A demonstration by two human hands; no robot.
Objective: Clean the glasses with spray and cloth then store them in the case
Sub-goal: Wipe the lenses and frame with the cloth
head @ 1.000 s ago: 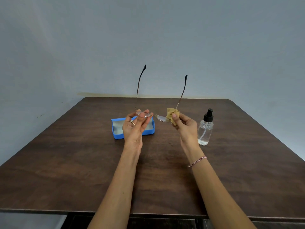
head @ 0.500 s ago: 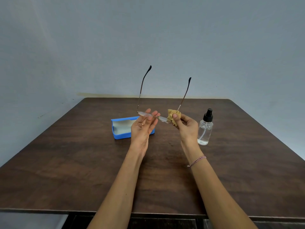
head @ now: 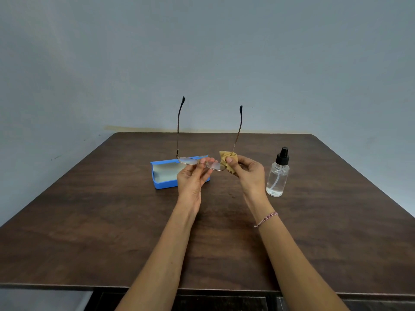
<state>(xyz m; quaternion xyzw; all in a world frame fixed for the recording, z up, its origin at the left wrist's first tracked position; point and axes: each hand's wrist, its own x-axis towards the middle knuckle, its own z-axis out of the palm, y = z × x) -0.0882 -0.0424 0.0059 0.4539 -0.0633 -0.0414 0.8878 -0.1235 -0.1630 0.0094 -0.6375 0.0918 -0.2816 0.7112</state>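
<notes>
Thin metal-framed glasses [head: 188, 160] are held above the table, lenses flat and both temples pointing up. My left hand [head: 192, 178] pinches the frame at the bridge between the lenses. My right hand [head: 249, 173] grips a small tan cloth [head: 227, 162] pressed against the right lens end. Behind my left hand an open blue case [head: 160, 184] with a pale lining lies on the table. A clear spray bottle [head: 278, 176] with a black pump top stands upright to the right of my right hand.
A dark wooden table [head: 112, 221] fills the view, its near edge at the bottom. A grey wall rises behind the far edge. A beaded bracelet sits on the right wrist.
My left hand slid right along the frame from the left lens to the bridge. The glasses tilted so the temples stand more upright. My right hand kept the cloth on the right lens.
</notes>
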